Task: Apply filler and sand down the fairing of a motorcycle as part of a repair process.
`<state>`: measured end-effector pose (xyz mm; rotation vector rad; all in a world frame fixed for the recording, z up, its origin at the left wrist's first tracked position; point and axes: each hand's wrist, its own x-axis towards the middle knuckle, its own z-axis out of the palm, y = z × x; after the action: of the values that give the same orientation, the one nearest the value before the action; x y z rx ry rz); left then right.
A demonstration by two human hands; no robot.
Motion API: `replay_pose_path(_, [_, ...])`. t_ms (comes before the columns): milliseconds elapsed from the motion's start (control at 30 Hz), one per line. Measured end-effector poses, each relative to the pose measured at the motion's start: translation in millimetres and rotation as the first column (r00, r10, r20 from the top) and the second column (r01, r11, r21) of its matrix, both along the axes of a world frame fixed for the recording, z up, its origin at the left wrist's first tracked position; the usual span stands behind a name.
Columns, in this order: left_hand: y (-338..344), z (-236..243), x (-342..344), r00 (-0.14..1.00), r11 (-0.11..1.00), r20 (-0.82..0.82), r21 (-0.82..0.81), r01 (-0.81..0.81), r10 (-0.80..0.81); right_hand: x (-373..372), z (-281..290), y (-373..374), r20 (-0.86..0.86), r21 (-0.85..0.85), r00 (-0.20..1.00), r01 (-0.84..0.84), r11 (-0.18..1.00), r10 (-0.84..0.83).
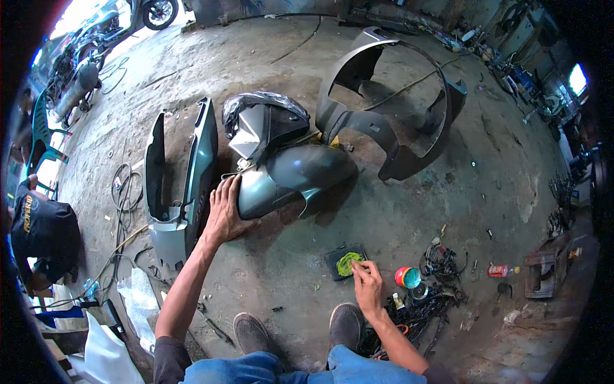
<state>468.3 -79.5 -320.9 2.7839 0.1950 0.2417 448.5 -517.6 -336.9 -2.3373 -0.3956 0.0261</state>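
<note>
A glossy grey-green motorcycle fender (311,168) lies on the floor ahead of me. My left hand (224,211) grips its left end, with the fingers on the edge and the thumb spread below. Yellow-green paste (347,263) is smeared on a small black square plate (333,272) in front of my feet. Over the plate's right edge is my right hand (368,285), its fingers pinched together at the paste; what they hold, if anything, is too small to make out. An open tin (408,277) with turquoise inside stands right of that hand.
Body panels (198,160) lie left of the fender, a part-wrapped panel (262,125) behind it, a large curved fairing (409,141) beyond. Tangled wiring (428,313) lies at right, near a red-labelled bottle (502,271). Cables (125,192) cross the left floor. A person (45,230) crouches at far left.
</note>
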Motion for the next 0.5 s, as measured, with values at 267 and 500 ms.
replay_pose_path(267, [-13.6, 11.2, -16.7, 0.999, 0.993, 0.033, -0.119, 0.006, -0.002, 2.5, -0.3, -2.6, -0.018, 0.042, 0.999, 0.030, 0.999, -0.029])
replay_pose_path(500, [-14.1, 1.5, -96.1, 0.998, 0.967, 0.066, -0.255, 0.012, 0.005, -2.6, -6.5, -11.5, -0.008, 0.072, 1.000, 0.008, 0.997, -0.008])
